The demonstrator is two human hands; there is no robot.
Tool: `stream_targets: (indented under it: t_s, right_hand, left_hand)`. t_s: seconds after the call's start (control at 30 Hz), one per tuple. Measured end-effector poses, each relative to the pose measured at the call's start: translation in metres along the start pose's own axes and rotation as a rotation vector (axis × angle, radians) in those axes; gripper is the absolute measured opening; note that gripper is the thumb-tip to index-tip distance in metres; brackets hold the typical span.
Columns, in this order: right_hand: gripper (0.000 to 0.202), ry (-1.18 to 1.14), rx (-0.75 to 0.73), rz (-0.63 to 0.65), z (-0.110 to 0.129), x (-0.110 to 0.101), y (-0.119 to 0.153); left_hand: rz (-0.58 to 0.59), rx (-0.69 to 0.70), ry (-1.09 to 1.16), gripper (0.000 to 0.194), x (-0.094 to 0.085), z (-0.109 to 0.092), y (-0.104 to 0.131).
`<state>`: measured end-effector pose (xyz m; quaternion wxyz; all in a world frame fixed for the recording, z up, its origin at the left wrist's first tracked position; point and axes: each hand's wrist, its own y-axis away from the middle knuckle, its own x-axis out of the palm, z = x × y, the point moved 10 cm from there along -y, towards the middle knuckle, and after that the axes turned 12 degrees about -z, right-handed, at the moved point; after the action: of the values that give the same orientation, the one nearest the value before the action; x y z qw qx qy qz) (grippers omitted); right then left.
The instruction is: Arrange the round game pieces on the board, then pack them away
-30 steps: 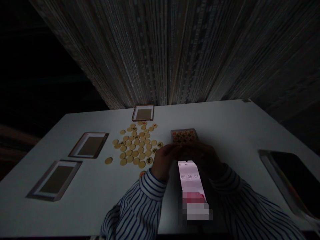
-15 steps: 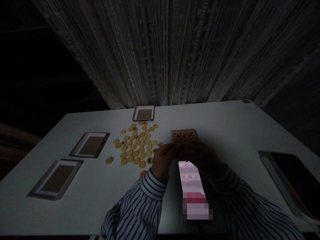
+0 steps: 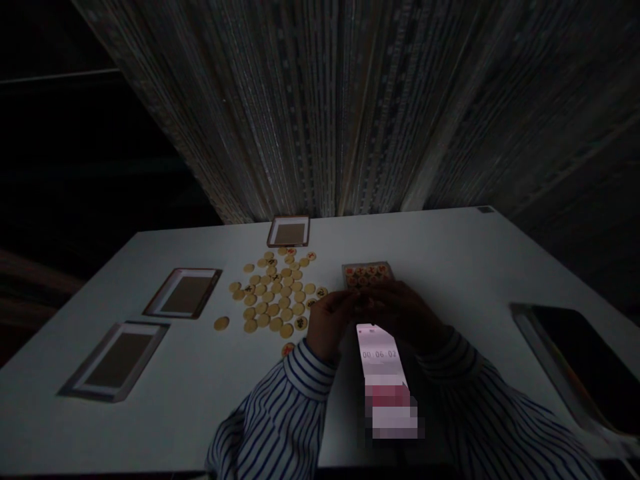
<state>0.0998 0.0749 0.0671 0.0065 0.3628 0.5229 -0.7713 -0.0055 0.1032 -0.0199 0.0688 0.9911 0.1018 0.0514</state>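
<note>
Both hands meet at the near edge of a small box (image 3: 344, 270) that holds rows of round pieces with red characters. My left hand (image 3: 329, 323) is closed, fingertips pinched together; what they hold is too dark to make out. My right hand (image 3: 411, 312) reaches over the box's near part, its fingers curled against the left fingertips and mostly lost in shadow. Left of the hands lies a loose spread of round wooden pieces (image 3: 273, 310), mostly blank side up, a few with characters. A lit phone (image 3: 381, 355) showing a timer lies just below the hands.
Three shallow open boxes lie at the back (image 3: 289, 233), the left (image 3: 183, 293) and the near left (image 3: 116, 360). A dark tablet-like device (image 3: 585, 363) lies at the right. A striped curtain (image 3: 320, 107) hangs behind the white table (image 3: 480, 267).
The view has shifted slightly. The timer has gone from 06:01 to 06:02. Both hands have barely moved and remain together at the box.
</note>
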Motion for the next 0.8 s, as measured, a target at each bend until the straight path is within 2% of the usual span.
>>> stream_targets:
  t_s: [0.2, 0.5, 0.63, 0.8]
  right_hand:
    - [0.021, 0.012, 0.028, 0.032, -0.007, 0.001, -0.001]
    - [0.017, 0.008, 0.105, 0.157, -0.024, -0.003, -0.005]
    - [0.016, 0.011, 0.103, 0.212, -0.035, 0.005, 0.004]
    - [0.017, 0.11, 0.082, 0.218, -0.046, 0.015, 0.014]
  left_hand:
    - [-0.025, 0.041, -0.062, 0.017, -0.002, -0.008, 0.001]
    - [-0.219, 0.066, -0.054, 0.014, -0.025, -0.009, -0.006]
    - [-0.23, 0.069, -0.049, 0.014, -0.026, -0.01, -0.006]
    - [-0.224, 0.125, -0.135, 0.014, -0.026, -0.012, -0.007]
